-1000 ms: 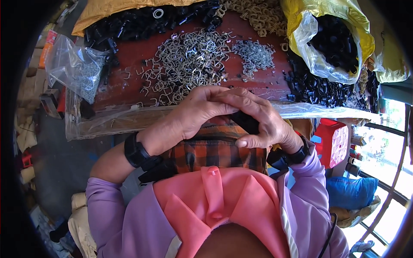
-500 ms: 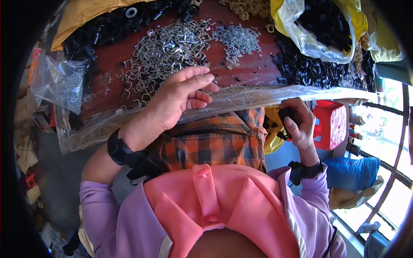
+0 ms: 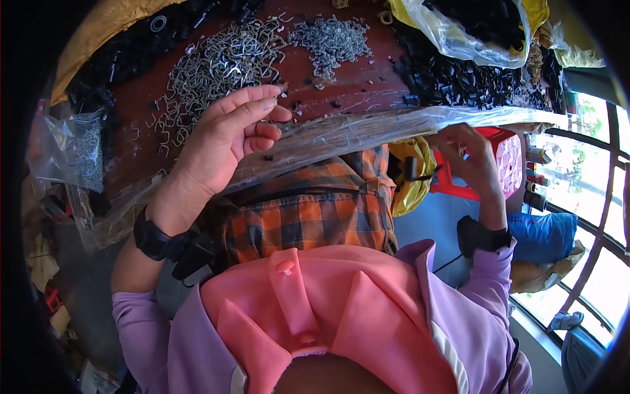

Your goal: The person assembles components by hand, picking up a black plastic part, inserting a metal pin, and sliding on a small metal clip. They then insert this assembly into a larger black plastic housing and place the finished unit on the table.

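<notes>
My left hand (image 3: 239, 125) is over the near edge of the red-brown table, its thumb pressed toward the bent index finger. Whether a tiny piece sits between those fingertips cannot be made out. Just beyond it lies a heap of bent metal clips (image 3: 226, 60), with a smaller pile of clear little pieces (image 3: 331, 43) to the right. My right hand (image 3: 467, 154), fingers loosely bent and apart, is beyond the table edge on the right. Left of it, a black plastic part (image 3: 411, 168) with a thin blurred arm hangs in the air, clear of the fingers, before a yellow bag (image 3: 407, 200).
Black parts (image 3: 466, 82) are spread at the table's right, below a plastic-lined yellow sack (image 3: 453, 46). A clear bag of small metal pieces (image 3: 88, 151) sits at the left. Plastic film covers the table's front edge (image 3: 367, 131). A red stool (image 3: 505, 161) stands at right.
My right hand has let go of the black part, and its fingers have spread. The view has shifted, so the table and both piles appear further left and higher. My left hand keeps its pose.
</notes>
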Motion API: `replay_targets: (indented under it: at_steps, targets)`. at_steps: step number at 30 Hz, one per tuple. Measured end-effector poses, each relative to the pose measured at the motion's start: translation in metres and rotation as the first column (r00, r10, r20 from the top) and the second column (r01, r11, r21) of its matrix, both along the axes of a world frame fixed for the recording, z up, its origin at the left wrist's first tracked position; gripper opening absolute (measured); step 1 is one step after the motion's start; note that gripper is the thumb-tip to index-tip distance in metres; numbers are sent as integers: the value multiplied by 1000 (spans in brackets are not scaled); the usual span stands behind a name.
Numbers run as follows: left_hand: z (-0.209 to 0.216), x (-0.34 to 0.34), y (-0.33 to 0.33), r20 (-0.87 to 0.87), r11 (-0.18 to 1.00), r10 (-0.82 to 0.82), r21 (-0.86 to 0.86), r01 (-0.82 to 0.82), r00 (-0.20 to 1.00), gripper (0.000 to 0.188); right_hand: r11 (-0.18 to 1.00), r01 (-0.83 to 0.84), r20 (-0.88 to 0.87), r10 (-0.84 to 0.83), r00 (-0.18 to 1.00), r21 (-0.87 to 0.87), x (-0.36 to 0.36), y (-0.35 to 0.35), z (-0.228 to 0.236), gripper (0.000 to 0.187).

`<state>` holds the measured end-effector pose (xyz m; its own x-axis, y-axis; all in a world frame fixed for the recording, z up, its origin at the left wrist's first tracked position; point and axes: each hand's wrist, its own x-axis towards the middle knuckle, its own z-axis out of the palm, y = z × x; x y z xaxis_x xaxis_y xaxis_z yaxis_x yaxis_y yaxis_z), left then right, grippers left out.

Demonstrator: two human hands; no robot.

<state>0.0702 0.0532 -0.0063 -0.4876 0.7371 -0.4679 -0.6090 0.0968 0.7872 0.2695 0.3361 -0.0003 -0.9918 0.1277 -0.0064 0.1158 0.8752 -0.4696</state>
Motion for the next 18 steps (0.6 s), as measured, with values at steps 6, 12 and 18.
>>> replay_targets:
  at_steps: [6, 12, 18]
  targets:
    - [0, -1, -3, 26, 1000, -13, -1, 13, 1000, 31, 995, 66, -142, -55, 988, 73, -89, 15, -2, 15]
    - [2, -6, -22, 21, 996, 85, -25, -84, 996, 29, 914, 89, -187, -15, 982, 395, -153, 50, -43, 15]
    - [-3, -13, -33, 39, 992, 124, -19, -124, 991, 28, 902, 105, -123, -58, 991, 418, -175, 58, -53, 16]
